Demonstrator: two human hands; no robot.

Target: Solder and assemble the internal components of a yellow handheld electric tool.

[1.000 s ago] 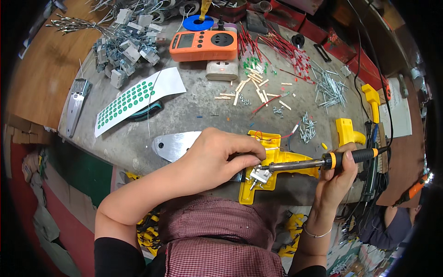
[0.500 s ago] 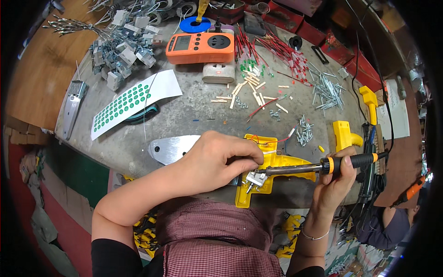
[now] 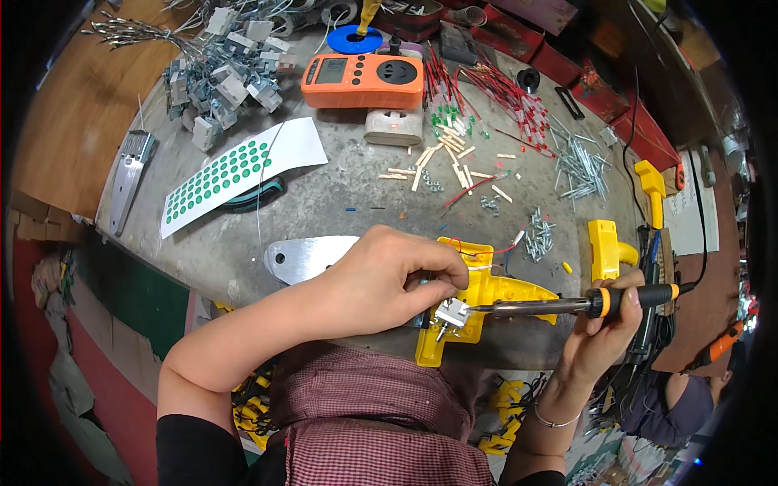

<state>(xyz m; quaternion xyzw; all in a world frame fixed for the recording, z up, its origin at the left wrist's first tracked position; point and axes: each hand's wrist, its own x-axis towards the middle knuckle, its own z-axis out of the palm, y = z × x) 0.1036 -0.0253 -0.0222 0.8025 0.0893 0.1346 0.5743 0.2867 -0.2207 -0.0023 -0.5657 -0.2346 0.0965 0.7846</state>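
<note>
My right hand is wrapped round the black-and-orange handle of a soldering iron. The iron points left, its tip at the right edge of a small white switch-like part with a metal shaft; whether they touch, I cannot tell. Beneath the part lies a yellow plastic shell half, open side up, with thin red and dark wires. My left hand is closed in a pinch at the part's upper left; what its fingertips hold is hidden. A silver metal plate with holes extends from under that hand.
An orange meter stands at the back beside a sheet of green stickers. Wired white parts are heaped far left. Screws, wooden sticks and red wires lie loose. Another yellow piece is near my right hand.
The soldering iron and my right hand have moved slightly right, and the tip sits further from the middle of the white part. My left hand keeps its pinch. The whole view has shifted a little.
</note>
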